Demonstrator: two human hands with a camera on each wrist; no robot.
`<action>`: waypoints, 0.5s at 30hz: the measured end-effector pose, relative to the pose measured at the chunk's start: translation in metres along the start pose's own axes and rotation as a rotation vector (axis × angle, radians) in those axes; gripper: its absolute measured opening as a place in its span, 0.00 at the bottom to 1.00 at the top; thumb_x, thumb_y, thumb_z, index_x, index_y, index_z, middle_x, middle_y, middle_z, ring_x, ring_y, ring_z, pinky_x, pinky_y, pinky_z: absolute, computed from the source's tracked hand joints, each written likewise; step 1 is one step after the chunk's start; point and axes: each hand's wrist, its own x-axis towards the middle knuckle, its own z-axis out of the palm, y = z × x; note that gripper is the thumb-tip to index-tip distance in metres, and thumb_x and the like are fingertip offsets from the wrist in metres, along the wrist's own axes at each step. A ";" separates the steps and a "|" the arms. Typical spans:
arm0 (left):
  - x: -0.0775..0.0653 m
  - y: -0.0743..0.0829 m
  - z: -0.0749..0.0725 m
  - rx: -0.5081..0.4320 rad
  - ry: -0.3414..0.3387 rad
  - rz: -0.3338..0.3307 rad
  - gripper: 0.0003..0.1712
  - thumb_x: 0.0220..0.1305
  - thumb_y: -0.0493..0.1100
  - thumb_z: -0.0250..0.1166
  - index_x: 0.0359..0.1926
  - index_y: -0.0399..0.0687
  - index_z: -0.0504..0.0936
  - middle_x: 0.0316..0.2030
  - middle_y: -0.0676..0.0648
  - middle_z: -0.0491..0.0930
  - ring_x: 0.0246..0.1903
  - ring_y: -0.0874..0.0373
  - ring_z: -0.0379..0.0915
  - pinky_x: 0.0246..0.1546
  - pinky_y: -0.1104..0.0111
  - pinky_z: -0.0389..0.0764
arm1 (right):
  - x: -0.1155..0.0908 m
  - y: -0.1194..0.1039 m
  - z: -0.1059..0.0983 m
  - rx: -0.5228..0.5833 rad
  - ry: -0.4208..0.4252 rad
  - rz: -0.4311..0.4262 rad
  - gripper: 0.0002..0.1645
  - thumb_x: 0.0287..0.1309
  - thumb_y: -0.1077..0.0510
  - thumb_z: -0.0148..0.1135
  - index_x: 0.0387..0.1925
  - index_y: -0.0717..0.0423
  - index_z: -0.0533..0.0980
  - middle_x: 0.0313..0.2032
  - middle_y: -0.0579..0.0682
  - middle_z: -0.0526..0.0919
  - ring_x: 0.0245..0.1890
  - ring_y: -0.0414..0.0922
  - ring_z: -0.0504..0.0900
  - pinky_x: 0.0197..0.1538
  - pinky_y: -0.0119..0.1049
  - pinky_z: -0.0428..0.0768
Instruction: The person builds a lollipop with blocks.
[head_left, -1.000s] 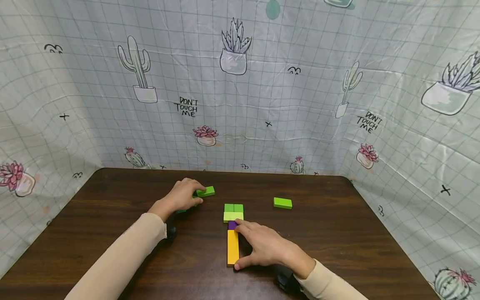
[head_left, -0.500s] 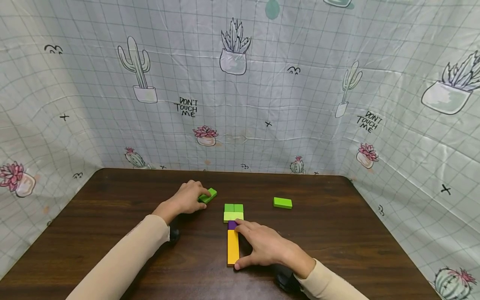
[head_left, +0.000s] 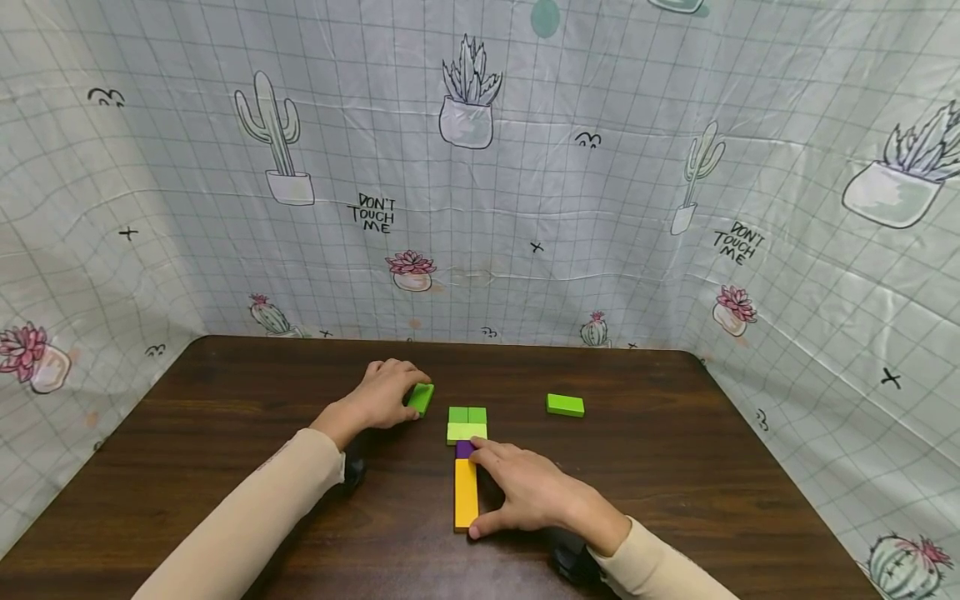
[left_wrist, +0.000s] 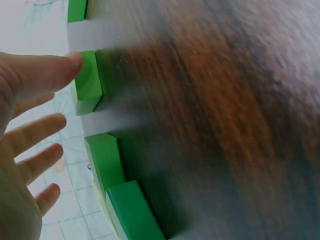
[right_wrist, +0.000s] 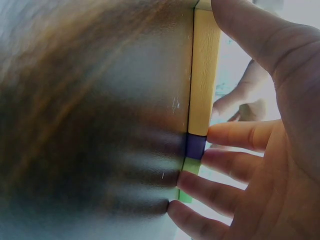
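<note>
We pinch an oblong green blk [head_left: 422,400] w/ our L grip [head_left: 378,397]; R grip [head_left: 531,490], spread wide, touches yellow blk [head_left: 465,496] on wood-grain counter [head_left: 660,467].

We record a bright green block [head_left: 422,400] at the left hand [head_left: 378,396] and another, matching block [head_left: 565,406] beyond the right hand [head_left: 528,490]. Alongside the right hand we note yellow-orange [head_left: 466,496], purple [head_left: 464,451] and pale lime blocks [head_left: 467,432], then two green blocks [head_left: 458,414]. We find cream sleeves [head_left: 243,508], a dark brown, wood-grained counter [head_left: 675,467] and a pale curtain [head_left: 525,192] with green grid and plant prints.
</note>
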 end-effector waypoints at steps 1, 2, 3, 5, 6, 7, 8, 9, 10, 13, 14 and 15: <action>0.000 0.000 0.000 0.000 -0.008 -0.001 0.29 0.56 0.47 0.71 0.59 0.50 0.77 0.56 0.46 0.74 0.57 0.45 0.64 0.58 0.46 0.57 | 0.000 0.000 0.000 0.000 0.000 0.000 0.59 0.41 0.18 0.57 0.67 0.50 0.64 0.71 0.48 0.57 0.66 0.50 0.65 0.60 0.48 0.70; 0.001 0.001 0.000 0.000 -0.016 0.001 0.28 0.56 0.46 0.71 0.58 0.50 0.78 0.57 0.46 0.74 0.58 0.44 0.63 0.59 0.46 0.56 | 0.000 0.000 0.000 -0.001 0.000 0.000 0.59 0.41 0.18 0.57 0.67 0.50 0.64 0.71 0.48 0.57 0.66 0.50 0.65 0.60 0.48 0.70; 0.001 0.001 0.001 0.005 -0.024 0.006 0.26 0.57 0.46 0.71 0.57 0.49 0.78 0.57 0.46 0.74 0.59 0.44 0.63 0.59 0.46 0.56 | 0.000 0.000 0.000 -0.001 0.000 -0.001 0.59 0.41 0.18 0.57 0.67 0.50 0.64 0.71 0.48 0.57 0.66 0.50 0.64 0.60 0.48 0.70; 0.001 0.003 0.001 0.006 -0.039 0.007 0.24 0.58 0.46 0.70 0.56 0.49 0.80 0.56 0.46 0.74 0.58 0.44 0.65 0.59 0.45 0.57 | 0.000 0.000 0.000 -0.002 0.004 -0.004 0.59 0.41 0.18 0.57 0.67 0.50 0.64 0.71 0.48 0.57 0.66 0.50 0.65 0.60 0.48 0.70; 0.001 0.003 0.001 0.007 -0.042 0.006 0.23 0.58 0.46 0.70 0.55 0.49 0.80 0.55 0.46 0.74 0.57 0.44 0.65 0.58 0.45 0.57 | 0.000 0.000 0.000 -0.001 0.005 -0.005 0.59 0.41 0.18 0.57 0.67 0.50 0.64 0.71 0.48 0.57 0.66 0.50 0.65 0.60 0.48 0.70; 0.001 0.004 0.001 0.008 -0.045 0.006 0.22 0.58 0.47 0.69 0.54 0.49 0.81 0.55 0.46 0.74 0.56 0.45 0.66 0.58 0.46 0.58 | 0.000 0.000 0.000 -0.001 0.007 -0.007 0.59 0.41 0.18 0.56 0.67 0.50 0.64 0.71 0.48 0.57 0.66 0.50 0.65 0.60 0.48 0.70; 0.001 0.005 0.001 0.002 -0.045 0.009 0.21 0.58 0.47 0.69 0.53 0.48 0.81 0.54 0.46 0.74 0.55 0.45 0.67 0.57 0.46 0.59 | 0.000 0.000 0.001 -0.002 0.008 -0.008 0.59 0.41 0.18 0.56 0.67 0.50 0.64 0.71 0.48 0.57 0.66 0.50 0.65 0.60 0.48 0.70; 0.002 0.007 0.001 -0.004 -0.046 0.012 0.21 0.58 0.48 0.70 0.53 0.48 0.81 0.54 0.46 0.74 0.54 0.45 0.67 0.57 0.46 0.60 | 0.000 0.000 0.001 -0.002 0.009 -0.008 0.59 0.41 0.18 0.56 0.67 0.50 0.64 0.71 0.48 0.57 0.66 0.50 0.65 0.60 0.48 0.70; 0.002 0.008 0.001 -0.015 -0.047 0.013 0.21 0.58 0.48 0.70 0.52 0.48 0.82 0.53 0.46 0.74 0.54 0.45 0.67 0.56 0.46 0.60 | 0.000 0.000 0.001 -0.003 0.009 -0.007 0.59 0.41 0.18 0.56 0.67 0.50 0.64 0.71 0.48 0.57 0.66 0.50 0.65 0.60 0.48 0.71; 0.004 0.012 0.002 -0.026 -0.050 0.024 0.21 0.58 0.49 0.70 0.52 0.48 0.82 0.52 0.46 0.75 0.53 0.46 0.68 0.55 0.47 0.61 | 0.000 0.000 0.000 -0.007 0.005 -0.002 0.59 0.41 0.18 0.56 0.67 0.50 0.64 0.71 0.48 0.57 0.66 0.50 0.65 0.60 0.48 0.71; 0.005 0.014 0.002 -0.026 -0.050 0.028 0.21 0.58 0.50 0.70 0.51 0.48 0.82 0.52 0.46 0.75 0.53 0.46 0.68 0.55 0.47 0.62 | 0.000 0.000 0.000 -0.007 0.005 0.000 0.59 0.41 0.18 0.56 0.67 0.50 0.64 0.71 0.48 0.57 0.66 0.50 0.65 0.60 0.48 0.71; 0.006 0.015 0.003 -0.023 -0.049 0.031 0.21 0.57 0.50 0.70 0.51 0.48 0.82 0.51 0.46 0.75 0.53 0.46 0.68 0.55 0.48 0.62 | -0.001 0.000 0.000 -0.007 0.006 0.001 0.59 0.41 0.18 0.56 0.67 0.50 0.63 0.71 0.48 0.57 0.66 0.50 0.65 0.60 0.48 0.71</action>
